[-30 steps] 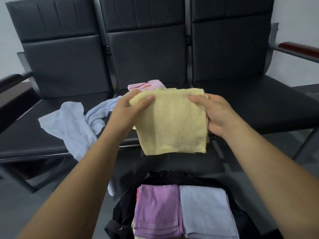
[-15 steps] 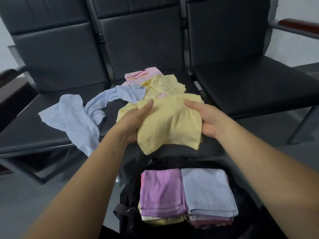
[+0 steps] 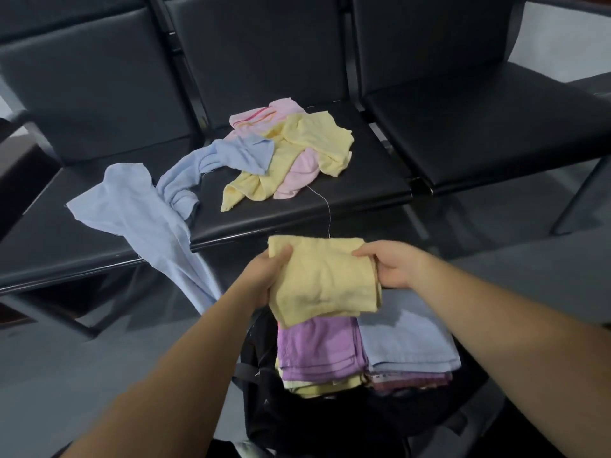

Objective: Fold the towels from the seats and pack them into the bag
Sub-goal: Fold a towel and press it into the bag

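Gripping a folded yellow towel [image 3: 322, 282] from both sides, just above the open black bag [image 3: 297, 424]. Clamped on the towel's left edge by the left hand [image 3: 263, 279], with the thumb laid over the top face near the far corner and the other fingers tucked beneath the cloth, out of sight. Pinched on the right edge by the right hand [image 3: 388, 267], with the thumb along the top and the fingers curled round the folded edge and under it. Held roughly flat, sagging at the near edge toward the packed stacks and overlapping the far end of a folded purple towel [image 3: 317, 348]. Cannot tell whether touching it or hanging just clear.

Hidden: the underside of the held towel, the fingertips of both hands, most of the bag's inside. Cut off at the bottom of the view: the bag's near side and both forearms. Showing only thin edges of the lower layers, pale yellow under the purple, dark pink under a folded light blue towel [image 3: 406, 342].

Pale yellow, terry-like, squarish, several layers thick at the right edge, lightly creased across the top. Joined by a thin thread [image 3: 325, 206] to the heap near the front edge of the middle seat [image 3: 363, 193].

In that heap, unfolded: a loose yellow towel [image 3: 307, 140] and a pink towel [image 3: 261, 115]. Draped from there across the left seat [image 3: 49, 226] and over its front edge: a loose blue towel [image 3: 139, 209].
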